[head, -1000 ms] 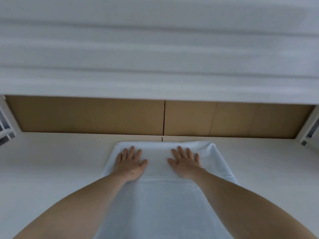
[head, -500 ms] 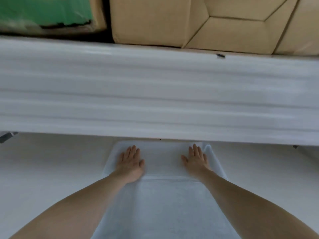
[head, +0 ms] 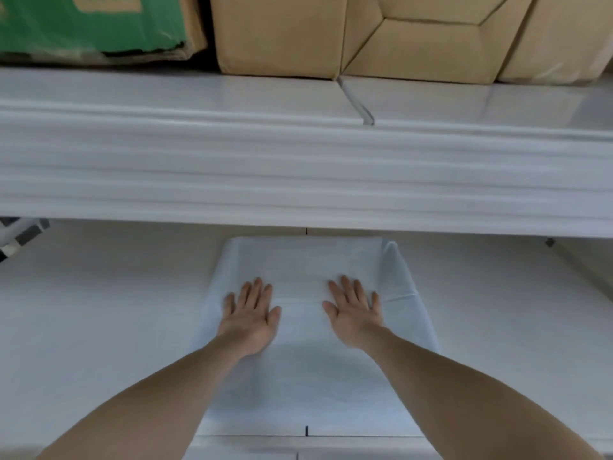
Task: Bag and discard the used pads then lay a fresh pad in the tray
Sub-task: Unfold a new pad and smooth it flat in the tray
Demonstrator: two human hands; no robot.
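Pale blue-white pad [head: 308, 370] spread flat on the lower white shelf [head: 99, 327], reaching from the shelf's front lip back to the shadow under the board above; right edge [head: 393, 260] curled up at the far corner, a faint crease running across just ahead of the fingertips. No tray rim distinguishable beneath it.

Left hand [head: 249, 315] pressed palm-down on the left part of the pad, fingers straight and slightly spread, thumb angled inward. Right hand [head: 354, 312] likewise flat on the right part, fingers straight and a little fanned, thumb pointing toward the left hand — nothing gripped or pinched by either. Bare stretch of pad between the two thumbs; more pad beyond the fingertips and back under both forearms.

Overhead, thick white upper shelf [head: 298, 174] with ribbed front edge, a seam and small metal clip [head: 365, 116] on top. Above that — brown cardboard boxes [head: 381, 38] side by side, and a green-printed carton [head: 89, 24] at far left. Dark bracket of the shelf frame [head: 23, 235] at the left margin.
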